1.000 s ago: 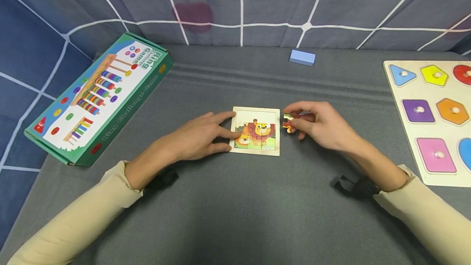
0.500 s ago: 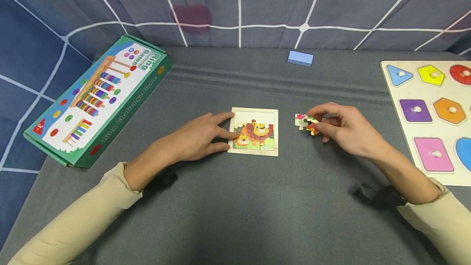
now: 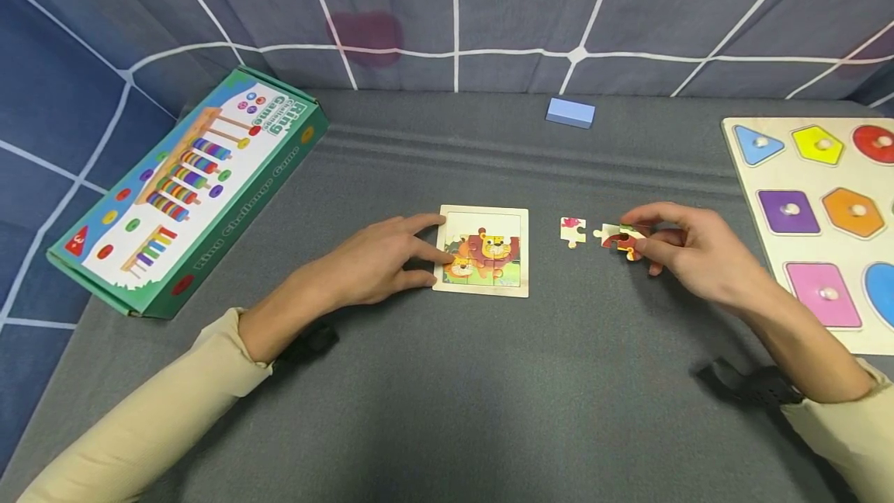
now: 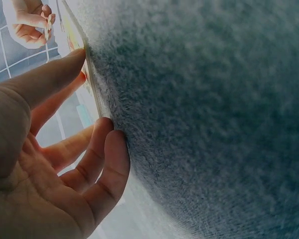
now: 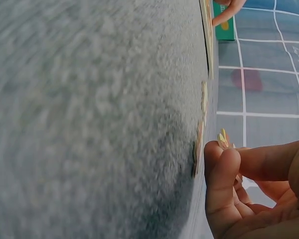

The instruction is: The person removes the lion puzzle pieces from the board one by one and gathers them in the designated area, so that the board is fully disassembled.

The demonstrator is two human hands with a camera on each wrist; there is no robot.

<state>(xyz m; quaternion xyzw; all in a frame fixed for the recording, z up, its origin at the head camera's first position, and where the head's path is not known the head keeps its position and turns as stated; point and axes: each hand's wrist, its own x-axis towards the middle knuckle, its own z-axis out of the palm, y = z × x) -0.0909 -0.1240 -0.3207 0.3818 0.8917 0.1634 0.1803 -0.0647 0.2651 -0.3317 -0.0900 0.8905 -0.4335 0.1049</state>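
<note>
The pink-marked puzzle piece (image 3: 573, 227) has been set down on the surface (image 3: 391, 394), right of the frame's centre, and the right hand (image 3: 687, 251) has been drawn away from it toward the right. A red-and-green piece (image 3: 610, 235) is seen just beside it, and another piece (image 5: 223, 138) is pinched between thumb and finger; how these two overlap is hard to judge from above, though in the right wrist view the pinched one seems raised. At the picture's centre, the puzzle tray (image 3: 482, 292) is touched along its left side by the left hand (image 3: 380, 261), its fingers spread and nothing gripped. The tray's upper part is left unfilled; with the pieces parted, each can presumably be handled singly.
</note>
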